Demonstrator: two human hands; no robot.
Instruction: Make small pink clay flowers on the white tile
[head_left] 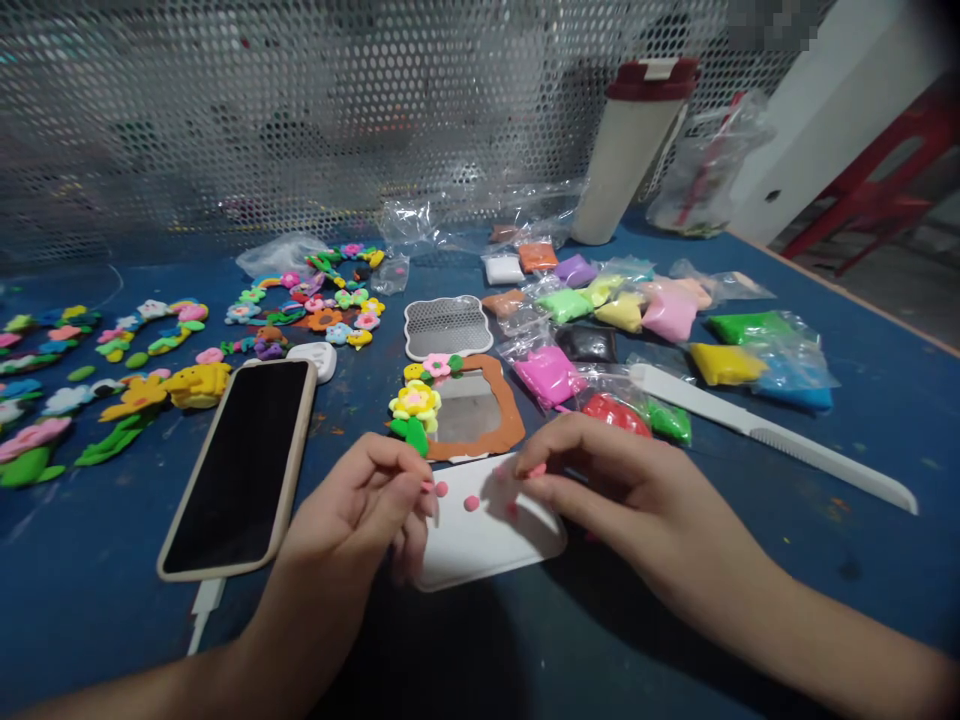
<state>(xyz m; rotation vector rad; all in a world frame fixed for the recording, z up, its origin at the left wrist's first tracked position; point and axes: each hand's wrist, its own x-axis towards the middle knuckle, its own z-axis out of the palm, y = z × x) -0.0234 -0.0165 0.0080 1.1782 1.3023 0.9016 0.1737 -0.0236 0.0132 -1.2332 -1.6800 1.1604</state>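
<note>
Over the white board (487, 545) my left hand (367, 510) pinches a small bit of pink clay at its left edge. My right hand (615, 480) holds another pink clay piece (534, 470) between thumb and forefinger, above the board's right side. Small pink clay balls (471, 503) lie on the board between the hands. Just behind stands out a mirror (506, 400) framed in brown clay, with a yellow clay flower (415, 402), a pink flower and green leaves along its left side. A smaller white-rimmed mirror (448, 325) lies beyond it.
At left lie a phone (244, 470) with a charging cable and several colourful clay decorations (322, 310). Bagged clay (667, 310), a white comb (780, 435) and a tumbler (634, 150) are at right. A perforated metal panel (300, 120) borders the blue table's back.
</note>
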